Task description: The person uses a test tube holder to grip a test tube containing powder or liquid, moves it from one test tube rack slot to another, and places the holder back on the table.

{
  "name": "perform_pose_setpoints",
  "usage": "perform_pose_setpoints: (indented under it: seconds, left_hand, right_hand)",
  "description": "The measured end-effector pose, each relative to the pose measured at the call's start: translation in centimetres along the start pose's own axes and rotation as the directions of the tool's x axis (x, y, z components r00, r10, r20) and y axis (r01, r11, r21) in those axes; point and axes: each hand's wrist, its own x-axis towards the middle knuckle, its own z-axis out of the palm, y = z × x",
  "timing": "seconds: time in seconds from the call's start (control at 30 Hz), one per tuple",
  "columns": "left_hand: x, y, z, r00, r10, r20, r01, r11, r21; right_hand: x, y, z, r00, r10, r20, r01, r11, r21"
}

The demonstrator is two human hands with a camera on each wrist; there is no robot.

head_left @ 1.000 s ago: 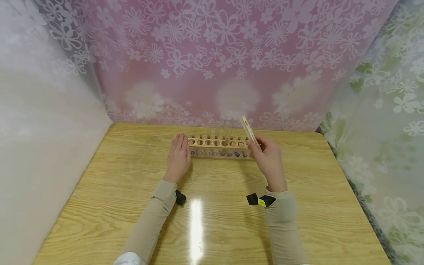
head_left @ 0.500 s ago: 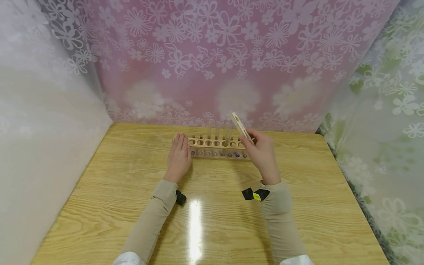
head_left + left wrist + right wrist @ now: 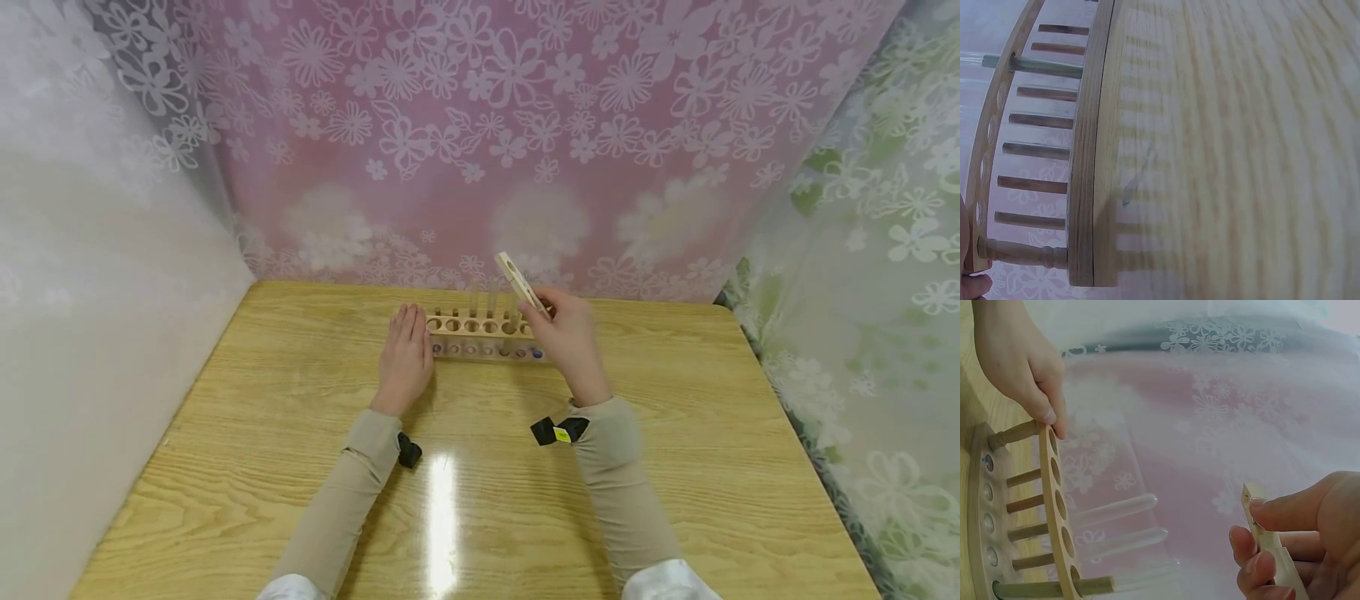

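A wooden test tube rack (image 3: pixel 480 336) stands near the back of the table. My left hand (image 3: pixel 405 362) lies along its left end; in the right wrist view its thumb and a finger hold the end of the upper rail (image 3: pixel 1054 500). Between the thumb and fingers of my right hand (image 3: pixel 572 342) is a wooden test tube clamp (image 3: pixel 517 279), tilted up and left over the rack's right half. A test tube with greenish contents (image 3: pixel 1029 590) stands through one of the rack's holes. Two clear test tubes (image 3: pixel 1116 509) stand behind the rail, rounded ends up.
The wood-grain tabletop (image 3: pixel 300 467) stretches in front of the rack. A pink flowered cloth (image 3: pixel 450 208) hangs close behind it, with pale cloths at the left and right. Blue spots (image 3: pixel 537 354) show in the rack's lower board.
My right hand has moved left along the rack with the clamp, whose tip is now close to the filled tube. The left hand has stayed at the rack's left end.
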Motion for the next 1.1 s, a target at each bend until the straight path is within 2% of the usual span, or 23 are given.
perform_pose_setpoints:
  seconds: [0.27,0.53,0.63,0.9,1.1]
  left_hand:
    - [0.1,0.0,-0.1,1.000,0.006,-0.017,-0.006,1.000,0.007]
    - [0.1,-0.1,-0.2,1.000,0.003,-0.015,-0.003,1.000,-0.008]
    - [0.1,-0.1,0.0,1.000,0.003,-0.019,-0.003,1.000,-0.004]
    - [0.0,-0.1,0.1,0.999,0.009,-0.030,-0.010,1.000,-0.013]
    - [-0.1,-0.1,0.1,1.000,0.010,-0.028,-0.011,1.000,-0.024]
  right_hand:
    - [0.7,-0.1,1.3,0.998,0.014,0.069,-0.014,1.000,0.004]
    - [1.1,-0.3,1.8,0.993,-0.016,0.115,0.023,0.998,-0.052]
    - [1.1,-0.2,1.9,0.992,-0.031,0.121,0.040,0.997,-0.071]
    - [0.8,0.1,2.0,0.990,-0.061,0.129,0.067,0.997,-0.041]
    - [0.6,0.3,1.7,0.993,-0.050,0.107,0.058,0.996,-0.072]
